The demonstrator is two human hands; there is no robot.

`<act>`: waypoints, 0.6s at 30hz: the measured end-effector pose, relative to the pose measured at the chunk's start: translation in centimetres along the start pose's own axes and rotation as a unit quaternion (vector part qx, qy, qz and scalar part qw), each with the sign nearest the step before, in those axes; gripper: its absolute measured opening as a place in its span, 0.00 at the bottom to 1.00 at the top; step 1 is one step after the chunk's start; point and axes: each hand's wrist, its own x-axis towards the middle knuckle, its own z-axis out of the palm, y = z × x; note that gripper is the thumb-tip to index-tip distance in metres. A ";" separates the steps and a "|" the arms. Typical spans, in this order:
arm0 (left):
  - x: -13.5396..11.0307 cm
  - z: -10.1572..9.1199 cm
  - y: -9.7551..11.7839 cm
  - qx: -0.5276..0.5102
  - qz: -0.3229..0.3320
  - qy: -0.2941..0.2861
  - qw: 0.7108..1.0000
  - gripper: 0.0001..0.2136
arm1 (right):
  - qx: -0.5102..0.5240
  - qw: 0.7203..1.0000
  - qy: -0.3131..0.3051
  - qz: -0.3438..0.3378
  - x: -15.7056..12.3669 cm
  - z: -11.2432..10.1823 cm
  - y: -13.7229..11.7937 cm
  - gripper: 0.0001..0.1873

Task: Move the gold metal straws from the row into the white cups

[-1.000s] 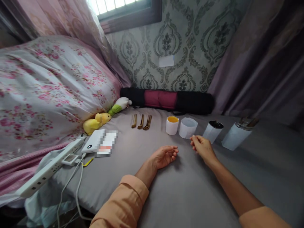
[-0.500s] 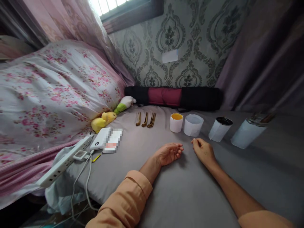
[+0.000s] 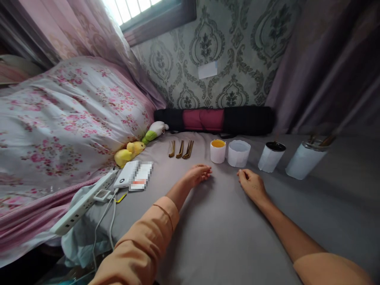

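My left hand (image 3: 199,175) hovers over the grey sheet with its fingers loosely spread and nothing in them. Bent gold-brown sticks (image 3: 187,149), laid in three small groups, are beyond it to the left. My right hand (image 3: 251,184) rests on the sheet, its fingers curled in towards the thumb, with no object showing in it. Just behind the right hand stands a wide white-wrapped container (image 3: 238,157). Beside that is a narrower white container (image 3: 217,154) with a yellow inside. Neither hand touches a container.
To the right stand a white-wrapped can (image 3: 270,160) with a dark inside and a white-wrapped jar (image 3: 305,164) holding sticks. A black and maroon bag (image 3: 204,120) lies along the wall. At left are plush toys (image 3: 126,156), a power bank (image 3: 128,174) and a power strip (image 3: 80,208).
My left hand has moved forward and left, turning its palm more downward. My right hand has stayed nearly in place. The view has shifted slightly.
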 end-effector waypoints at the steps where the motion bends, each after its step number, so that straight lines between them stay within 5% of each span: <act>1: 0.3 -0.5 0.2 0.013 0.007 0.016 1.000 0.01 | -0.001 1.000 0.000 -0.001 0.0 0.0 0.0 0.19; 9: 2.0 -4.2 1.9 0.205 0.069 0.159 0.963 0.02 | -0.001 1.000 0.003 -0.010 0.0 0.1 0.1 0.19; 18: 4.4 -7.8 3.2 0.429 0.106 0.266 0.856 0.08 | -0.003 1.000 -0.005 -0.003 0.0 0.1 0.1 0.18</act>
